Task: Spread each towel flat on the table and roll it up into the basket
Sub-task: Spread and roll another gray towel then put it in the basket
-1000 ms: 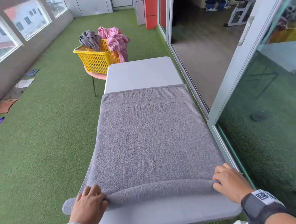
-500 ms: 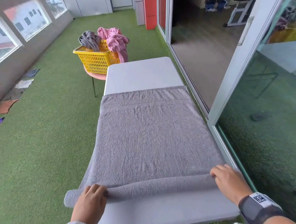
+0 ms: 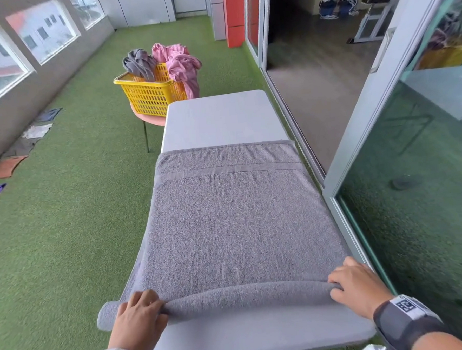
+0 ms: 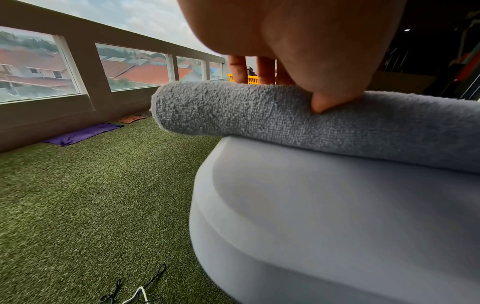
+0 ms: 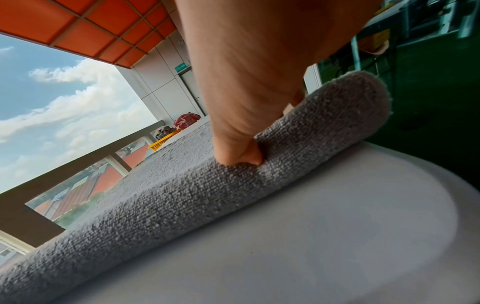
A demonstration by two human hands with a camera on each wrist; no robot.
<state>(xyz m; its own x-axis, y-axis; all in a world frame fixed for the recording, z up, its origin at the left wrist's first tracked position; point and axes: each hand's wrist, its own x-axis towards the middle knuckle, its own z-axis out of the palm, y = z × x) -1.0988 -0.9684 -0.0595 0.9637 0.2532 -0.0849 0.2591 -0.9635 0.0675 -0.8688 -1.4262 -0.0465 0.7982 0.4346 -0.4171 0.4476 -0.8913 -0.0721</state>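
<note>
At 6 o'clock, nearest the person, lies the bare near end of the long pale grey plastic table (image 3: pixel 256 335). Just beyond it the grey terry towel (image 3: pixel 235 223) has its near edge turned into a low roll across the table's width. The left hand (image 3: pixel 138 319), at 7 o'clock, grips the roll close to its left end, which overhangs the table edge; the thumb presses into the near side and the fingers (image 4: pixel 265 71) reach over the top. The right hand (image 3: pixel 358 288), at 5 o'clock, grips the roll's right end the same way, thumb dug into the pile. The rest of the towel lies flat toward 12 o'clock, with bare tabletop past its far hem. At 11 o'clock, off the table's far left corner, a yellow plastic lattice basket (image 3: pixel 152 94) holds crumpled grey and pink cloths (image 3: pixel 182 67). Green artificial turf (image 3: pixel 65 225) covers the floor.
</note>
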